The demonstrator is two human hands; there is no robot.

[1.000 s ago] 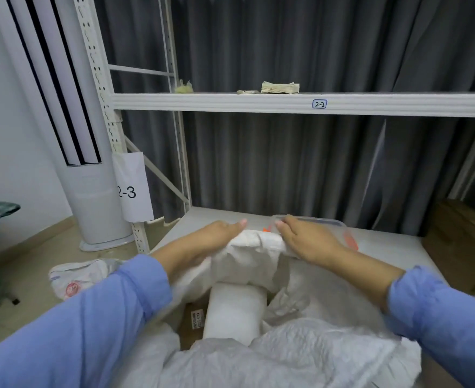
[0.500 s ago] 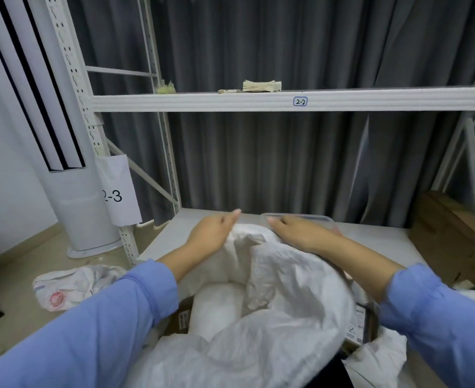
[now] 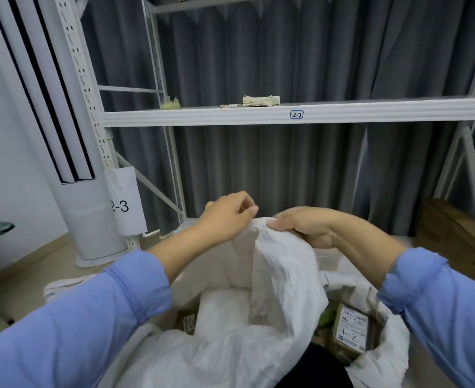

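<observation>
A large white woven sack [image 3: 284, 281] stands open in front of me, its far rim lifted. My left hand [image 3: 228, 217] pinches the raised rim from the left with curled fingers. My right hand [image 3: 303, 224] grips the same rim from the right, thumb on top of the fabric. Inside the sack lie a white padded parcel [image 3: 222, 309] and a brown box with a white label [image 3: 352, 329]. Both my sleeves are light blue.
A white metal rack holds a shelf [image 3: 370, 112] labelled 2-2 with a stack of papers [image 3: 260, 100]. A white tower air conditioner [image 3: 62, 135] stands left. Cardboard boxes [image 3: 460, 236] sit at the right, a clear plastic bin [image 3: 328, 259] behind the sack, grey curtains behind.
Both hands have lifted the sack's far rim higher and drawn it together. The view has shifted so the labelled box inside the sack shows at the right.
</observation>
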